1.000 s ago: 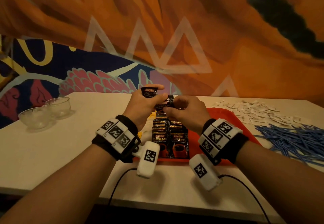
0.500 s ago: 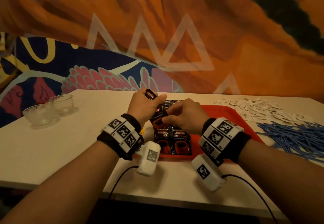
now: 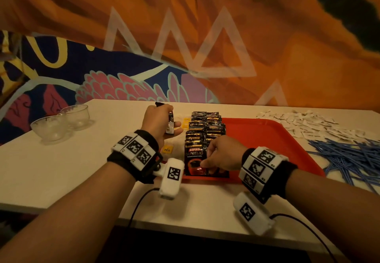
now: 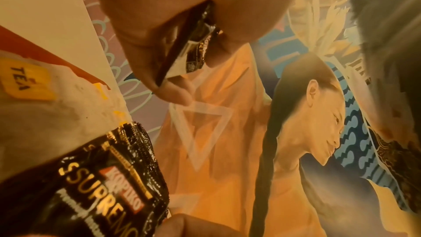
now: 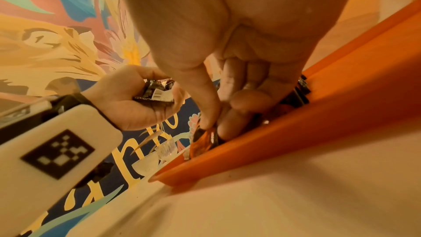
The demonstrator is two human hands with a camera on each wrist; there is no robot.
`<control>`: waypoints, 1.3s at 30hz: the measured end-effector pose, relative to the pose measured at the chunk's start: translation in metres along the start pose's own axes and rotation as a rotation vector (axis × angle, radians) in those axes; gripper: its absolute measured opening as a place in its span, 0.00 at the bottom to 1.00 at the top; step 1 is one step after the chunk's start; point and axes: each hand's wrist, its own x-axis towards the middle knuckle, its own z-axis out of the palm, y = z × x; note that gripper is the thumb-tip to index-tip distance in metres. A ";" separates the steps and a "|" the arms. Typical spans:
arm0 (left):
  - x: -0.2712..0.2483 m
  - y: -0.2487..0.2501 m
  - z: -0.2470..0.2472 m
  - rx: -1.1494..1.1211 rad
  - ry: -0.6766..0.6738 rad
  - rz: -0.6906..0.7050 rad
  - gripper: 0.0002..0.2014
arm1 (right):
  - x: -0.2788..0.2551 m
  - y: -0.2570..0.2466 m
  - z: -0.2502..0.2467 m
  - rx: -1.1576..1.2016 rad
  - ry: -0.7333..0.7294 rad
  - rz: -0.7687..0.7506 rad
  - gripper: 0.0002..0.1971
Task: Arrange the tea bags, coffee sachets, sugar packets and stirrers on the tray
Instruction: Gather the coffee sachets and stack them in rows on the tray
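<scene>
Black coffee sachets (image 3: pixel 202 137) lie in two overlapping rows on the left part of the red tray (image 3: pixel 267 139). The right hand (image 3: pixel 223 153) pinches the nearest sachet (image 3: pixel 195 160) between thumb and curled fingers at the tray's near rim. To the left of those fingers, the left hand (image 3: pixel 158 123) is raised above the table (image 3: pixel 51 170), fingers curled round a small bunch of sachets (image 3: pixel 170 124). Tea bags (image 3: pixel 167 150) lie under it. Right of the tray sit white sugar packets (image 3: pixel 308 123) and blue stirrers (image 3: pixel 349 155); two glass bowls (image 3: pixel 59 122) stand far left.
</scene>
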 end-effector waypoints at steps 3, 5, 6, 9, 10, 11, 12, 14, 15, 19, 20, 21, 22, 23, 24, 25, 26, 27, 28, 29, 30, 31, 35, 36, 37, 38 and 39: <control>0.000 -0.003 -0.001 0.001 -0.001 0.002 0.07 | -0.003 -0.004 0.001 -0.099 0.045 -0.017 0.12; 0.000 -0.004 -0.002 0.029 0.001 0.011 0.07 | -0.005 -0.006 0.001 -0.144 0.074 -0.028 0.15; 0.000 -0.004 -0.003 0.052 -0.001 0.023 0.05 | -0.006 -0.006 0.001 -0.158 0.078 -0.033 0.16; 0.000 -0.005 -0.004 0.111 0.003 0.061 0.02 | -0.006 -0.007 0.002 -0.176 0.077 -0.039 0.18; 0.000 -0.006 -0.004 0.113 0.003 0.070 0.03 | -0.006 -0.008 0.002 -0.175 0.080 -0.041 0.18; -0.001 -0.007 -0.004 0.114 0.000 0.078 0.05 | -0.005 -0.007 0.001 -0.168 0.084 -0.042 0.18; -0.001 -0.007 -0.005 0.109 -0.008 0.084 0.06 | -0.004 -0.006 0.001 -0.156 0.089 -0.042 0.19; -0.001 -0.008 -0.006 0.099 -0.033 0.092 0.08 | -0.003 -0.005 -0.003 -0.113 0.112 -0.046 0.18; 0.000 -0.009 -0.006 0.097 -0.045 0.097 0.08 | -0.002 -0.005 -0.006 -0.077 0.136 -0.060 0.17; -0.005 -0.008 0.000 0.072 -0.115 0.126 0.07 | -0.003 -0.014 -0.021 0.223 0.252 -0.208 0.19; -0.007 -0.008 0.002 0.057 -0.146 0.133 0.07 | -0.003 -0.017 -0.023 0.281 0.247 -0.220 0.19; -0.010 -0.008 0.005 0.043 -0.179 0.141 0.08 | -0.001 -0.019 -0.024 0.313 0.233 -0.225 0.17; -0.012 -0.007 0.008 0.027 -0.206 0.150 0.10 | 0.001 -0.020 -0.024 0.324 0.224 -0.232 0.15; -0.013 -0.007 0.010 0.016 -0.218 0.161 0.12 | 0.002 -0.020 -0.023 0.327 0.231 -0.244 0.12; -0.013 -0.007 0.012 0.006 -0.212 0.175 0.13 | 0.004 -0.020 -0.023 0.323 0.260 -0.253 0.10; -0.013 -0.006 0.013 0.014 -0.181 0.197 0.13 | 0.005 -0.019 -0.023 0.305 0.310 -0.260 0.10; -0.014 -0.005 0.014 0.049 -0.130 0.227 0.15 | 0.004 -0.019 -0.023 0.259 0.378 -0.266 0.11; -0.014 -0.003 0.014 0.110 -0.072 0.260 0.17 | 0.003 -0.019 -0.024 0.197 0.457 -0.278 0.11; -0.016 -0.002 0.014 0.175 -0.030 0.289 0.20 | 0.001 -0.020 -0.024 0.132 0.538 -0.296 0.12; -0.018 0.001 0.016 0.230 -0.022 0.310 0.22 | 0.001 -0.021 -0.025 0.084 0.600 -0.320 0.12; -0.022 0.003 0.017 0.259 -0.050 0.311 0.23 | 0.000 -0.022 -0.025 0.053 0.634 -0.346 0.12; -0.025 0.005 0.019 0.252 -0.102 0.299 0.23 | 0.000 -0.023 -0.025 0.027 0.651 -0.373 0.12; -0.033 0.011 0.027 0.118 -0.204 0.283 0.21 | -0.002 -0.027 -0.024 -0.056 0.652 -0.486 0.10; -0.033 0.011 0.027 0.106 -0.191 0.288 0.16 | -0.004 -0.027 -0.025 -0.049 0.648 -0.503 0.11; -0.032 0.011 0.026 0.090 -0.177 0.285 0.11 | -0.006 -0.026 -0.027 -0.033 0.646 -0.512 0.13; -0.032 0.011 0.024 0.065 -0.172 0.271 0.09 | -0.007 -0.025 -0.029 -0.013 0.653 -0.510 0.15; -0.031 0.011 0.022 0.041 -0.176 0.256 0.08 | -0.006 -0.022 -0.032 0.007 0.675 -0.492 0.16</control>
